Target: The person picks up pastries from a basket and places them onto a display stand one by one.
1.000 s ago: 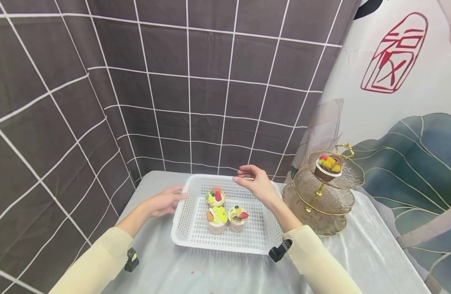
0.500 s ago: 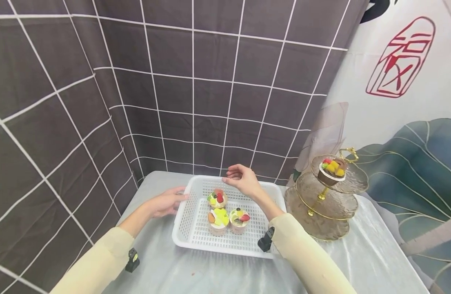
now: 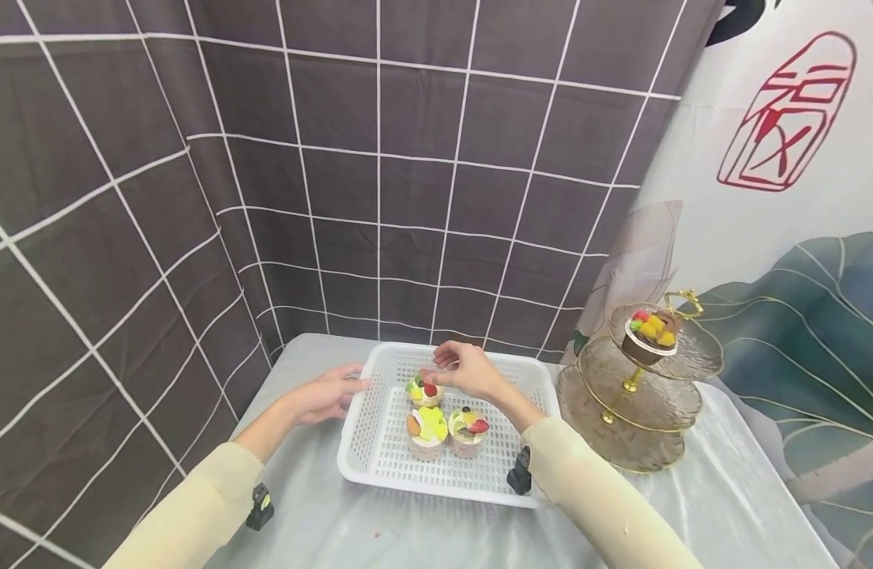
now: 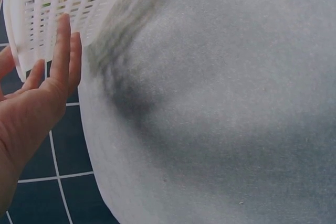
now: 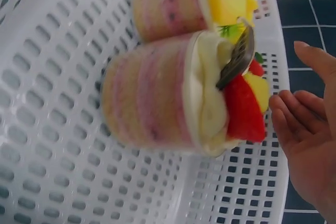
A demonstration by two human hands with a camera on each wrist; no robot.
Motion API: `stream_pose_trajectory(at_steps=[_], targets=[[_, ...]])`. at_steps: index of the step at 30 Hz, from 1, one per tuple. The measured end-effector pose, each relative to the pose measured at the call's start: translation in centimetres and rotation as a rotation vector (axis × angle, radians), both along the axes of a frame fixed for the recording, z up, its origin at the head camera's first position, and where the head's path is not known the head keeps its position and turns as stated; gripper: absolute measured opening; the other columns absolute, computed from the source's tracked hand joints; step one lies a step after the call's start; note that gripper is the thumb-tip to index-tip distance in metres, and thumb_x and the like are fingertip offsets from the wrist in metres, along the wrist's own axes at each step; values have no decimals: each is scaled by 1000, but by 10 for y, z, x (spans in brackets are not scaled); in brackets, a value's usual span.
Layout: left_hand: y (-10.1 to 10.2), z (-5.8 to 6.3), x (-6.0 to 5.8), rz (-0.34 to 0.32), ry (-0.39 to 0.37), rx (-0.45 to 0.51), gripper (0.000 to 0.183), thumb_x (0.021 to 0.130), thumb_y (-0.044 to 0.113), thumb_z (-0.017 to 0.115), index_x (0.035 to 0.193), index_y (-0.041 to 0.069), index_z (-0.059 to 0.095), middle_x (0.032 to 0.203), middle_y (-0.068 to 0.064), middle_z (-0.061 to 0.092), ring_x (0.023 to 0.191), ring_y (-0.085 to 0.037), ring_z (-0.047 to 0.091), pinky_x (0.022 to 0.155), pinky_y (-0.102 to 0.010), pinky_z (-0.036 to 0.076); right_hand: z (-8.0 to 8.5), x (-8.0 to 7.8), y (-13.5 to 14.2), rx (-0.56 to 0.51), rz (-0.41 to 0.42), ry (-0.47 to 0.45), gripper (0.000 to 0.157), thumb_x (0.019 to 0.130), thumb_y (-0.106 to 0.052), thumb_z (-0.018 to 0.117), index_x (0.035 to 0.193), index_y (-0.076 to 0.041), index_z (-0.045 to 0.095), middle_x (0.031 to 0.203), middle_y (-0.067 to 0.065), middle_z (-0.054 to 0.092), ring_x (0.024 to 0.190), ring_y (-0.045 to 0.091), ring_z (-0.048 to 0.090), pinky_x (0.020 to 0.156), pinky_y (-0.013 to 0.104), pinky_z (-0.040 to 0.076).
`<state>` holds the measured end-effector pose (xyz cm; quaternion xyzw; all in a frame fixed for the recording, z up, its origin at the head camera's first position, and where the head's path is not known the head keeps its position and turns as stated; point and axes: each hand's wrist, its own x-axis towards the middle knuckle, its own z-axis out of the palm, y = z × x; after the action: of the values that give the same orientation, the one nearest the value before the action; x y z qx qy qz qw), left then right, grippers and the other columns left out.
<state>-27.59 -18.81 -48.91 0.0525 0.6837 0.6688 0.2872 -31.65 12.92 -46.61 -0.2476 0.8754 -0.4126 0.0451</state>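
Note:
A white plastic basket [image 3: 443, 494] lies on the table with three fruit-topped dessert cups in it. They are a rear cup [image 3: 423, 392] with red and green fruit, a front left cup [image 3: 427, 435] with yellow fruit and a front right cup [image 3: 468, 433] with a strawberry. My left hand [image 3: 331, 395] holds the basket's left rim, its fingers along the outer wall in the left wrist view. Above the rear cup is my right hand [image 3: 468, 371], fingers loosely bent. The right wrist view shows a gap between thumb and fingers, with nothing held there.
A three-tier glass stand [image 3: 635, 403] with gold trim stands right of the basket. A brown dessert cup [image 3: 649, 338] with fruit sits on its top tier. Dark grid cloth [image 3: 408, 190] hangs behind and left of the table.
My right hand has moved left and then down toward the rear cup. The left hand stays at the basket rim. The head view has shifted slightly.

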Motion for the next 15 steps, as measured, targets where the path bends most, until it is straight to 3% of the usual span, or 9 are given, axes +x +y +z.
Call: stream_pose_trajectory(at_steps=[8,15], targets=[[0,-5,-1,5,-8,3,60,113,23,50,164,3,26,151,-31,51,137,-47,56,102,-60,57,-13,1,0,121,46,-40,65,83,-30,92,129,7,64,114,10,73,106,24,70,98,40,60],[1,-3,0,12,-7,-6,61,113,23,51,164,2,25,151,-30,52,138,-47,55,103,-60,57,-19,1,-2,103,75,-36,61,84,-25,91,129,6,65,116,11,74,111,28,71,101,43,59]])
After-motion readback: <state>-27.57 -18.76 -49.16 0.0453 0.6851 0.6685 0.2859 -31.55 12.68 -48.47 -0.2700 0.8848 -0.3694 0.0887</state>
